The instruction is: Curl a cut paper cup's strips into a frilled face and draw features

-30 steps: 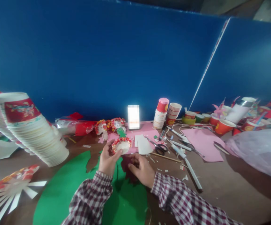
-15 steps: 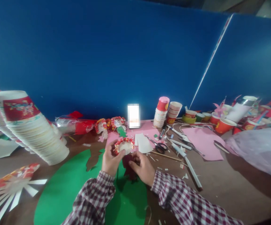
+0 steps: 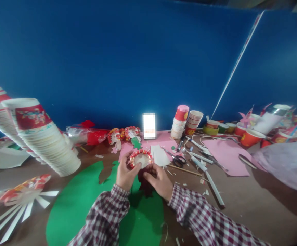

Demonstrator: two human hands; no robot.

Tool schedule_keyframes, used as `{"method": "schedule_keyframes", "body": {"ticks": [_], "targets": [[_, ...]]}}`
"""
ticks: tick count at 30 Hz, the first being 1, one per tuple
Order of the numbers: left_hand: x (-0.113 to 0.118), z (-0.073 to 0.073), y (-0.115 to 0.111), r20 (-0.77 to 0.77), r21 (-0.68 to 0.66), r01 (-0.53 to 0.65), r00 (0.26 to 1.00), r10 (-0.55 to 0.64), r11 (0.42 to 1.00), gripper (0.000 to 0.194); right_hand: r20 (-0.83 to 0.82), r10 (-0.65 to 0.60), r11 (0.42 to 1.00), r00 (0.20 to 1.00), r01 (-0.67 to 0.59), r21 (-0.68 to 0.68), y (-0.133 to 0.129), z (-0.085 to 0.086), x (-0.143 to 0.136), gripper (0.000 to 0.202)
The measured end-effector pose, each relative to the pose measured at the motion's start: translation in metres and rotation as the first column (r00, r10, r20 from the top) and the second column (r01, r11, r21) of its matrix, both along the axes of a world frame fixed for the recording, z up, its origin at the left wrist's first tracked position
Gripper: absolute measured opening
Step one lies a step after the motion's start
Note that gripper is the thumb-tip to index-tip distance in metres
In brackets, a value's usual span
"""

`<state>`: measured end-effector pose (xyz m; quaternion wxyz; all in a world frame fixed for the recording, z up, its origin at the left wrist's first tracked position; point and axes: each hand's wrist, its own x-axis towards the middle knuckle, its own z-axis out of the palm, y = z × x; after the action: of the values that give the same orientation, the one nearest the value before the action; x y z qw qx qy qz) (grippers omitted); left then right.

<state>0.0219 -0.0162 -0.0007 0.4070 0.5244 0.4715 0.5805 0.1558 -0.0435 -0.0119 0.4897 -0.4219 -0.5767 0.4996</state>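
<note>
My left hand point(image 3: 125, 174) is closed on the left side of a cut paper cup point(image 3: 141, 158), thumb over its front. The cup has a round white base ringed by curled red and yellow strips. My right hand point(image 3: 160, 181) is at its lower right rim, thumb and fingers bent together and touching the edge. Beneath both hands lies a large green paper sheet point(image 3: 74, 201) with cut-out gaps. A dark reddish patch point(image 3: 145, 188) shows below my right fingers; I cannot tell whether it is paper or a gap.
Leaning stacks of paper cups point(image 3: 53, 143) stand at left, near another cup cut into strips point(image 3: 27, 193). Scissors point(image 3: 178, 159), a wooden stick point(image 3: 185, 170) and a glue gun point(image 3: 199, 164) lie right of my hands. More cup stacks point(image 3: 179, 123) stand behind, with pink paper point(image 3: 225, 155) at right.
The whole view has shifted a little, so things appear further right. My right fingers have come up closer to the cup's rim. My left hand keeps its hold.
</note>
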Motion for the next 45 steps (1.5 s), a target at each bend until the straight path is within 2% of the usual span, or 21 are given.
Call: {"method": "schedule_keyframes", "body": {"ticks": [9,12,16,20,24,29,33,38,45], "targets": [[0.008,0.002,-0.006,0.037,-0.014,0.065,0.997,-0.065,0.998,0.057,-0.096,-0.002,0.999,0.995,-0.002,-0.044,0.006,0.002,0.004,0.016],[0.01,0.006,-0.009,0.147,-0.025,0.108,0.984,-0.103,0.994,0.056,-0.137,-0.015,0.999,0.99,0.007,-0.053,0.006,0.005,0.004,0.015],[0.012,0.011,-0.013,0.339,-0.065,0.199,0.926,-0.166,0.978,0.048,-0.126,-0.1,0.993,0.987,0.09,-0.079,0.007,0.005,0.005,0.021],[0.011,0.008,-0.013,0.368,-0.104,0.263,0.906,-0.209,0.959,0.05,-0.123,-0.132,0.99,0.984,0.124,-0.072,0.01,0.001,0.007,0.023],[0.011,-0.001,-0.009,0.309,-0.132,0.242,0.932,-0.192,0.961,0.057,-0.118,-0.146,0.988,0.982,0.14,-0.062,0.01,0.0,0.007,0.019],[0.012,-0.008,-0.006,0.26,-0.1,0.18,0.954,-0.148,0.979,0.051,-0.078,-0.128,0.992,0.989,0.125,-0.033,0.008,0.003,0.007,0.016],[0.011,-0.009,-0.004,0.267,-0.091,0.164,0.954,-0.135,0.982,0.049,-0.101,-0.087,0.996,0.991,0.085,-0.018,0.007,0.002,0.006,0.015],[0.007,-0.008,-0.001,0.297,-0.103,0.123,0.951,-0.087,0.987,0.048,-0.139,-0.054,0.994,0.989,0.04,-0.101,0.008,-0.002,0.005,0.011],[0.006,-0.008,0.0,0.3,-0.119,0.117,0.951,-0.077,0.986,0.05,-0.144,-0.078,0.992,0.987,0.063,-0.106,0.006,0.0,0.003,0.008]]}}
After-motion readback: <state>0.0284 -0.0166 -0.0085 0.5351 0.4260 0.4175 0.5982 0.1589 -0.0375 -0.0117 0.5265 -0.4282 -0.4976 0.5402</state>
